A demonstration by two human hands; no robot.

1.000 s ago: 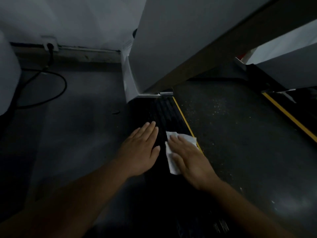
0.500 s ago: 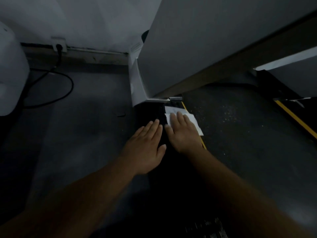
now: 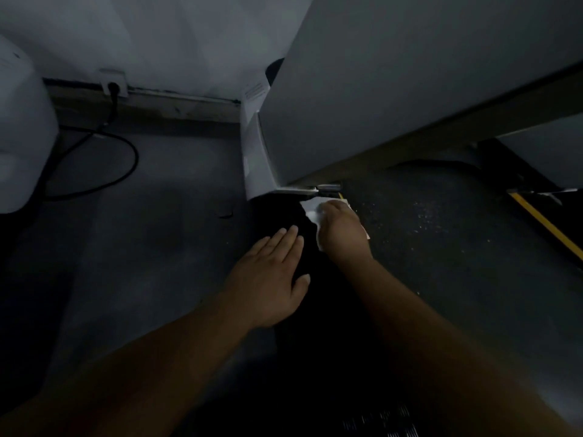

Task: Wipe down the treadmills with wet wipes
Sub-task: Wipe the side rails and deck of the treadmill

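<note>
My right grip (image 3: 342, 233) presses down on the wet wipe (image 3: 309, 210), which lies on the front end of the treadmill's black side rail (image 3: 280, 212), right where the rail meets the foot of the pale grey upright (image 3: 257, 162). White edges of the wipe show past my fingertips at twelve o'clock and along the hand's nine o'clock side. The light is dim and the fingers point away from me, so I cannot tell whether they lie flat on the wipe or curl into it.

My left grip (image 3: 271, 272) is released: fingers straight and close together, palm down on the same rail, at about seven o'clock from the right one and just beside it without touching.

The speckled dark belt (image 3: 441, 247) runs off toward three o'clock, with a yellow stripe (image 3: 549, 227) along its far edge. A broad grey panel (image 3: 394, 83) slants overhead at one o'clock. On the grey floor (image 3: 148, 241) at ten o'clock, a black cable (image 3: 126, 175) loops down from a wall socket (image 3: 113, 86), beside a white rounded housing (image 3: 19, 137) at nine o'clock.
</note>
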